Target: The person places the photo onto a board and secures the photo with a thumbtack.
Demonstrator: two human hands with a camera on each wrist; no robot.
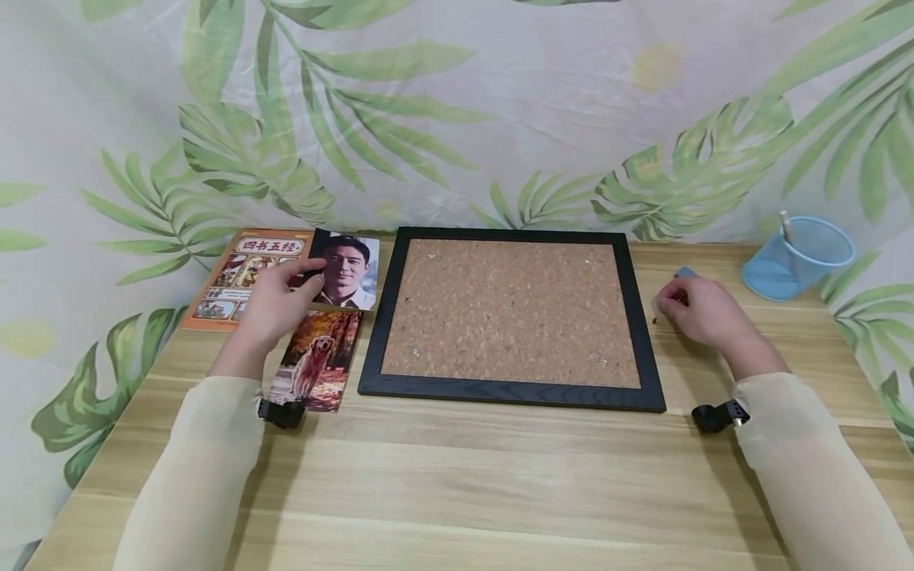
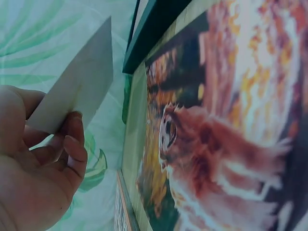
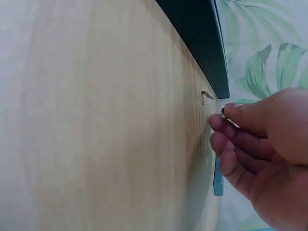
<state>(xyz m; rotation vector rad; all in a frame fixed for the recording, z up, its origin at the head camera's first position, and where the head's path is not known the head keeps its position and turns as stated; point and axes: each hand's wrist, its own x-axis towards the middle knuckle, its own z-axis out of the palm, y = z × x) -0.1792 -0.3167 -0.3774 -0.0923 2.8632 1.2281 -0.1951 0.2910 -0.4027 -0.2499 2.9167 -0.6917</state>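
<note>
My left hand pinches a portrait photo by its left edge. The left wrist view shows the photo's pale back tilted up off the table. Below it lies a photo of a dog among autumn leaves. A cork board in a black frame lies between my hands, with small shiny tacks near its corners. Beyond its right side, my right hand pinches a thumbtack, mostly hidden by thumb and forefinger. Another thumbtack lies on the table beside the frame.
An orange illustrated book lies at the left back. A blue mesh pen cup stands at the far right, holding a thin stick. Behind my right hand, a small blue object is partly hidden. A leaf-patterned cloth hangs behind the table.
</note>
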